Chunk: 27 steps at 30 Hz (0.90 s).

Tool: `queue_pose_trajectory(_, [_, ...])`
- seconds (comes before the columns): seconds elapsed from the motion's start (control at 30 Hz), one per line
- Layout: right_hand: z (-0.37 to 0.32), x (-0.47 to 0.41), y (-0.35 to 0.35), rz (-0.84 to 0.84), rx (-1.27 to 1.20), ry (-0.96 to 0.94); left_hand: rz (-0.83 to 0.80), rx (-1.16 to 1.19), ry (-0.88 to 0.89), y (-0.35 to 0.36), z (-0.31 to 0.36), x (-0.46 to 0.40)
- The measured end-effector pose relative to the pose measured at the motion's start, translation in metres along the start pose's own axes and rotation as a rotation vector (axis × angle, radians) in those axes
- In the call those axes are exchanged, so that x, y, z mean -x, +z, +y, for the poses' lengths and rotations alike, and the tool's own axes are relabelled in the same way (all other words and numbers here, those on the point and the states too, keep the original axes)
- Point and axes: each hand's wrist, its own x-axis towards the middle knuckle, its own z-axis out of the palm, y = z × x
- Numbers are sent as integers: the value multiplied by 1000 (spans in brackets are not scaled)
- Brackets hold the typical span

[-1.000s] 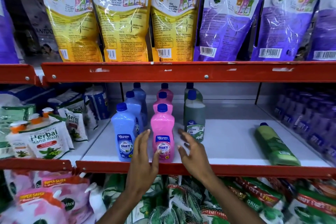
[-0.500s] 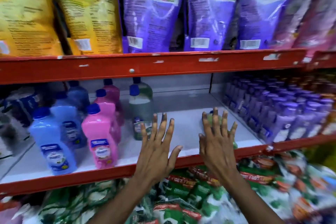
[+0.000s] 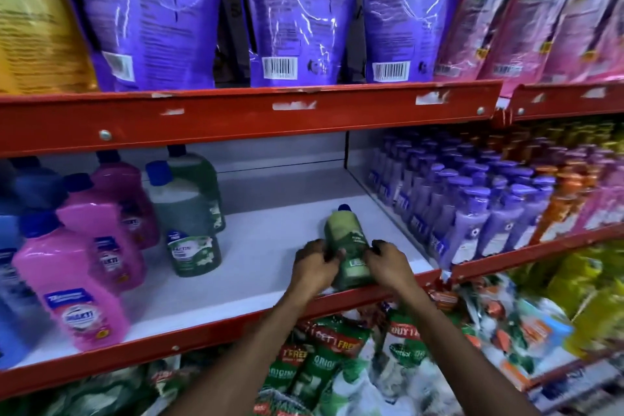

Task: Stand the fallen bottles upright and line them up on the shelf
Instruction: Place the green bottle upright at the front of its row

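A green bottle point(image 3: 346, 233) with a blue cap lies on its side on the white shelf point(image 3: 270, 253), cap pointing to the back, base at the front edge. My left hand point(image 3: 312, 267) grips its left side and my right hand point(image 3: 388, 262) grips its right side. Further left stand upright bottles in rows: green ones point(image 3: 190, 223), pink ones point(image 3: 77, 284) and blue ones point(image 3: 10, 267) at the frame's left edge.
A red shelf beam point(image 3: 250, 115) runs just above, carrying purple refill pouches point(image 3: 297, 10). Rows of small purple pump bottles point(image 3: 472, 213) fill the neighbouring bay on the right. Packets point(image 3: 320, 371) crowd the shelf below. Bare shelf lies between the green bottles and my hands.
The view swung right. Both hands left the pink bottle, reached across with fingers spread, and now close on the fallen green bottle.
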Motion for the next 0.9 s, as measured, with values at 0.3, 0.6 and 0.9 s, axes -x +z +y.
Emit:
queue_pose_trajectory(0.3, [-29, 23, 28, -14, -641, -98, 118, 734, -45, -46, -27, 22])
queue_pose_trajectory(0.6, [-119, 88, 118, -34, -560, -383, 417, 470, 129, -138, -111, 85])
queue_pose_trajectory(0.9, [-144, 86, 155, 3, -440, -382, 436, 273, 85, -169, -132, 106])
